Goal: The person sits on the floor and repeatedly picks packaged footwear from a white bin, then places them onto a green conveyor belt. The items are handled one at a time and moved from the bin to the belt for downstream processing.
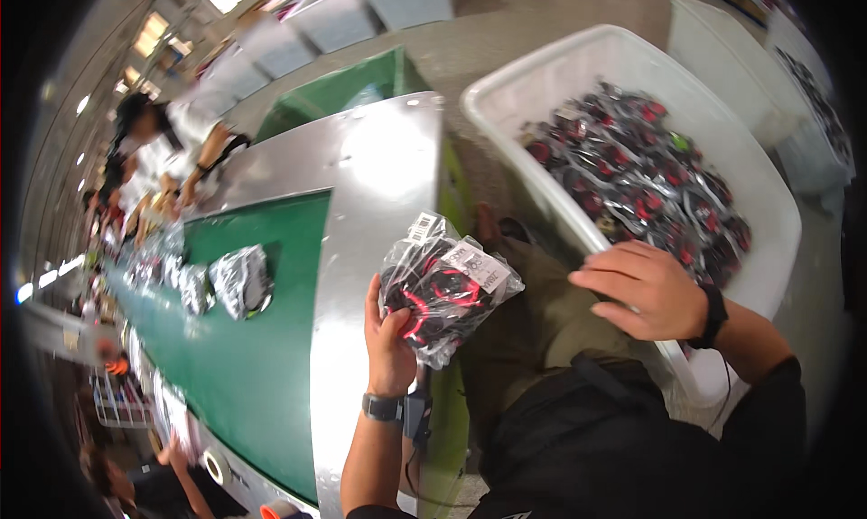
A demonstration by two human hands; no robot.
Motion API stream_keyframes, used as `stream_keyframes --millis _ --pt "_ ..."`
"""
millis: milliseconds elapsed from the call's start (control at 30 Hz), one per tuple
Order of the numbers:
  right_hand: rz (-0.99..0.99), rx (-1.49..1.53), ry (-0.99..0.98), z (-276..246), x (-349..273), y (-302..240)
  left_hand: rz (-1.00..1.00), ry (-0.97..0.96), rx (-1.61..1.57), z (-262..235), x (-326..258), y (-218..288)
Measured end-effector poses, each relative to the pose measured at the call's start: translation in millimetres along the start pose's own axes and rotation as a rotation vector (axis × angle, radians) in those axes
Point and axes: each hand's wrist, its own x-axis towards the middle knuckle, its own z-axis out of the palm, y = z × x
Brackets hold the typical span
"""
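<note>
My left hand (390, 355) is closed on a clear plastic bag (447, 293), thumb on top, above the metal edge of the conveyor. Inside the bag is a black item with red rings, perhaps headphones, and white barcode labels show on the film. My right hand (643, 291) hovers by the near rim of a large white bin (768, 203). Its fingers are stretched out with nothing in them. A heap of similar bagged black-and-red items (641, 176) fills much of the bin's floor.
A green conveyor belt (244, 365) in a metal frame (361, 176) carries several bagged items (242, 281). Co-workers (176, 149) stand along its far side, and another person (172, 483) is at lower left. Behind are a green bin (334, 94) and white bins (334, 22). A tape roll (217, 467) lies near the belt.
</note>
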Motion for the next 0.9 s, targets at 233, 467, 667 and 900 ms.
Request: stream_keyframes --millis 233,467,667,900 --pt "0.084 0.053 0.052 2.6 -3.3 -20.7 -0.148 -0.226 -0.156 78.4 -10.4 -25.0" --pt "0.158 -0.128 -0.041 16.0 -21.6 -22.1 -0.343 -0.191 -0.081 151.0 -24.4 -74.8" --pt "0.31 -0.098 0.028 -2.6 -69.4 -13.3 -0.556 -0.296 -0.118 197.3 -33.3 -100.0" --pt "0.648 -0.219 0.099 -62.7 -139.6 34.0 -0.269 -0.612 0.174 205.0 -37.6 -91.2"
